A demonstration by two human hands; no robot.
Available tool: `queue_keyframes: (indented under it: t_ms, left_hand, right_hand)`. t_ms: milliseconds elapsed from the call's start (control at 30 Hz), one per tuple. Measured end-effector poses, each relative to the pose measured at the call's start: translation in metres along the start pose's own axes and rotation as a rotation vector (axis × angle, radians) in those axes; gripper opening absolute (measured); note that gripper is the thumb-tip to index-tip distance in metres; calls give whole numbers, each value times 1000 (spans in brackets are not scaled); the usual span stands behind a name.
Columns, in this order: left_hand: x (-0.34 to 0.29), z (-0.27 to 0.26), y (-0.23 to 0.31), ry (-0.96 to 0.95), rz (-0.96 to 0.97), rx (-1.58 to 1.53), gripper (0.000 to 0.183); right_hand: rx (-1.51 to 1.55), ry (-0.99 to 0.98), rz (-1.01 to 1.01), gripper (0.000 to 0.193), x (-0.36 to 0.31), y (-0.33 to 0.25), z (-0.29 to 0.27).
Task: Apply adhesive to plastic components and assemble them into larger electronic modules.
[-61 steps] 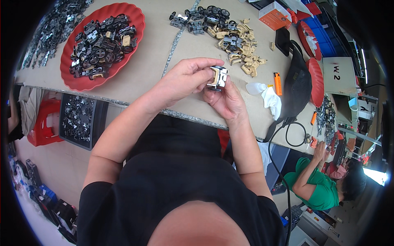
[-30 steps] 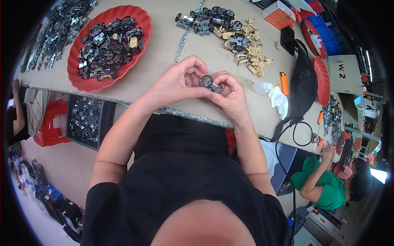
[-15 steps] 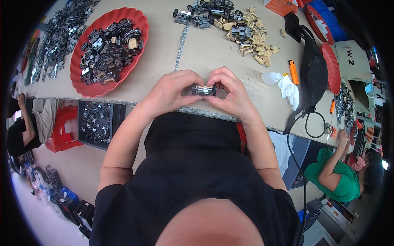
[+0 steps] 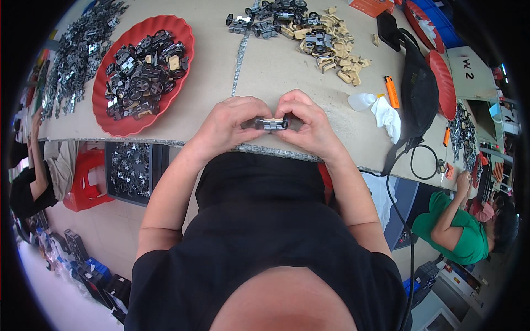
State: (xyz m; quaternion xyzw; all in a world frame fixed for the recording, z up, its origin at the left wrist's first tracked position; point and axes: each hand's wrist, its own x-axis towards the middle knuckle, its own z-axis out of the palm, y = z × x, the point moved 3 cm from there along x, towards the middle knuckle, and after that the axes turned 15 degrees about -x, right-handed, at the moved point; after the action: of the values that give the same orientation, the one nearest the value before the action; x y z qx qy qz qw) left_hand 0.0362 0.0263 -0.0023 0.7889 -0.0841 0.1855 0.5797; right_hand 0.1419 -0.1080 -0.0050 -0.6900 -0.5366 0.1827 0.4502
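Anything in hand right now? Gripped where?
Yes: a small black-and-tan part, held by its two ends, left hand on the left end, right hand on the right. Exact finger contacts are hidden.

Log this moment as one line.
left hand: holds wheeled chassis, left end | right hand: holds its right end | red scalloped tray: left, loaded | tan parts: ahead
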Motion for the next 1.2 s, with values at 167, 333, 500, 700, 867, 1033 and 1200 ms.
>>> queue_keyframes:
  t_ms: [167,333,500,700,867,1033,1200]
  left_hand:
    - [0,2,0,-3,-9,21,26]
    - [-5,2,3,38,-104,-70,25]
    - [-6,3,4,-8,-130,-45,24]
    - [-15,-21,28,235,50,339,25]
    - [-37,-96,48,731,16,885,28]
    - [-14,-89,47,567,64,1031,32]
    - [38,-32,26,325,115,808,24]
  right_hand:
    - [-14,23,-15,22,0,0,0]
    - [43,18,20,24,-1,2,4]
    - [-35,-69,-58,26,-2,3,3]
    - [162,102,-19,31,-4,-3,2]
    - [147,338,53,26,-18,3,-10]
    - [142,601,10,19,-28,1,-18]
    - [145,710,45,15,-47,1,-40]
